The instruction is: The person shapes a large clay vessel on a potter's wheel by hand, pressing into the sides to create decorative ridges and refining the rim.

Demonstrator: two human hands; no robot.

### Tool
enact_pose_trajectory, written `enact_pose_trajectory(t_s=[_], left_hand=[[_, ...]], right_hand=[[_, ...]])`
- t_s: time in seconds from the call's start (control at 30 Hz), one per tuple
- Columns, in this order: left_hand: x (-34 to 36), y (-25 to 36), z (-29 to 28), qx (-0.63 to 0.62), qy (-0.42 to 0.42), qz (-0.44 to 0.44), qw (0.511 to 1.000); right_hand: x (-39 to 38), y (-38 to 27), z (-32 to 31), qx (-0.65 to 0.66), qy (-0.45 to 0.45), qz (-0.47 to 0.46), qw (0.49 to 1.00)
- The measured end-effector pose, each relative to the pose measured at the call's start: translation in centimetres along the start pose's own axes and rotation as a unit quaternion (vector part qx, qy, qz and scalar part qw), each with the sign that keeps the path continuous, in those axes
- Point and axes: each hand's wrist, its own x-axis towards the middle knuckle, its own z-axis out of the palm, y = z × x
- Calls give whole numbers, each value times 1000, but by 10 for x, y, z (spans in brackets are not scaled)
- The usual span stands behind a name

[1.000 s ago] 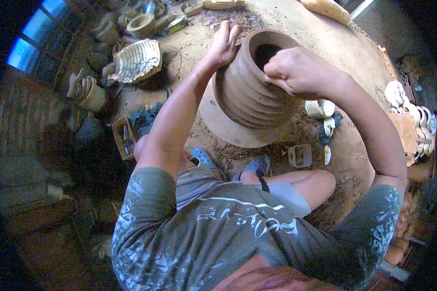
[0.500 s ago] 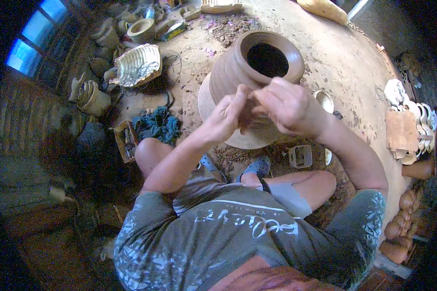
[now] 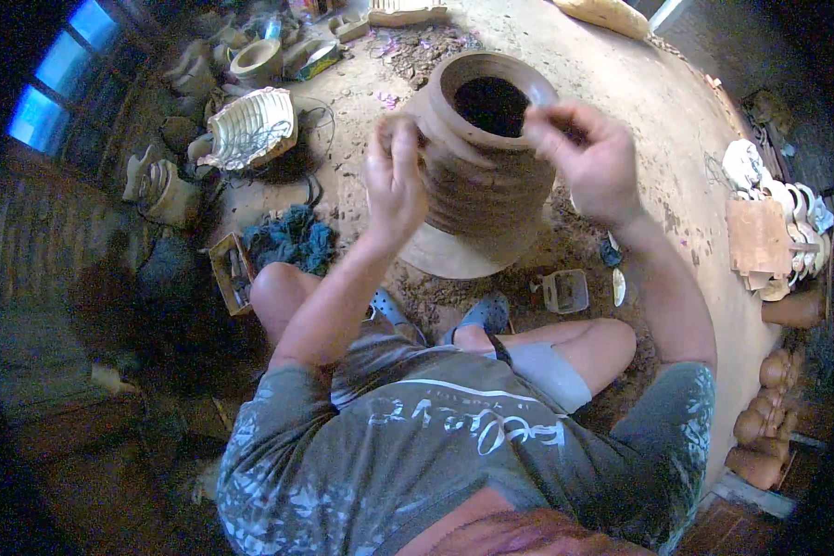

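A large brown clay pot (image 3: pixel 486 190) with a ridged wall and a wide round mouth stands on a pale round disc (image 3: pixel 454 255) in front of me. My left hand (image 3: pixel 397 176) is raised at the pot's left side, with its fingers bent close together. At the right edge of the mouth, my right hand (image 3: pixel 588 162) has its fingers curled in toward the thumb and slightly blurred. Whatever either hand may pinch is too small or hidden to make out.
Left of the disc lie a dark teal cloth (image 3: pixel 292 239) and a small box of tools (image 3: pixel 233 273). A clear plastic tub (image 3: pixel 565 293) is near my right knee. A ribbed pale piece (image 3: pixel 253 130) rests further left; stacked clay pots (image 3: pixel 760 417) line the far right.
My hands were together in front of the pot's neck. They have moved apart, the left to the left side and the right up beside the rim.
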Motion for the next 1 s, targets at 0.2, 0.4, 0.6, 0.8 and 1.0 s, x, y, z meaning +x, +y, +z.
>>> enact_pose_trajectory(t_s=[0.2, 0.4, 0.6, 0.8, 1.0], left_hand=[[23, -51, 16, 149, 48, 103, 982], [34, -50, 9, 146, 38, 21, 988], [5, -44, 22, 245, 70, 103, 962], [3, -55, 25, 205, 68, 101, 971], [12, -59, 27, 212, 68, 106, 969]], right_hand=[[55, 15, -10, 63, -59, 107, 990], [92, 21, 23, -56, -136, 105, 984], [132, 42, 45, 3, -188, 179, 966], [145, 27, 64, -97, -189, 174, 962], [145, 29, 69, -285, -202, -31, 937]])
